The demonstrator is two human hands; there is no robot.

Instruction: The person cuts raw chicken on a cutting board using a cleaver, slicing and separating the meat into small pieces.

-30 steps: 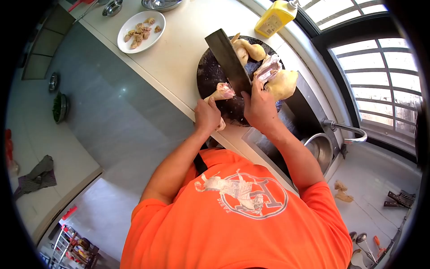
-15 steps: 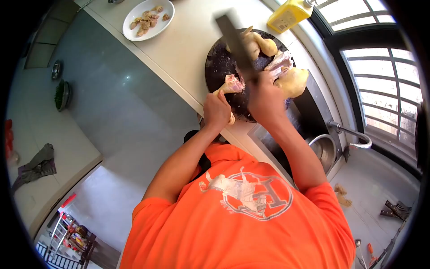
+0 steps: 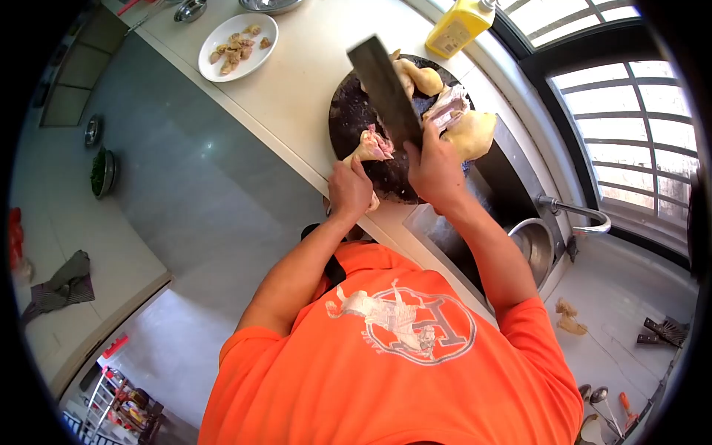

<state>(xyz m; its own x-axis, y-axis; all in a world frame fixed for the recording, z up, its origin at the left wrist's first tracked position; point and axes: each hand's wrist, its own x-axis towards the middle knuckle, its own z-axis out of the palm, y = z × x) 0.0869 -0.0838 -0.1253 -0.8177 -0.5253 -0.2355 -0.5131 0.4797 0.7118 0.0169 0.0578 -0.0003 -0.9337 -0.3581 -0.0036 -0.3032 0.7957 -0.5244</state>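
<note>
My left hand (image 3: 350,188) is closed round a raw chicken leg (image 3: 371,147), its cut pink end resting over the near left part of the round dark chopping board (image 3: 345,111). In my right hand (image 3: 437,167) is a cleaver (image 3: 386,89), its broad dark blade pointing up and left above the board. Behind the blade lies a pale chicken piece (image 3: 423,78), partly covered by it. To the right of the blade are a chicken carcass piece with bones showing (image 3: 447,107) and a large yellowish chicken piece (image 3: 472,135) at the board's edge.
A white plate (image 3: 210,63) with several small meat pieces stands on the counter at the upper left. Beyond the board is a yellow bottle (image 3: 460,28). A sink with a metal basin (image 3: 535,248) and faucet (image 3: 586,215) lies right, beside the barred window (image 3: 630,126).
The cleaver was blurred by motion and now shows sharply, its blade still over the board. My left hand keeps its grip on the chicken leg. The view has shifted slightly.
</note>
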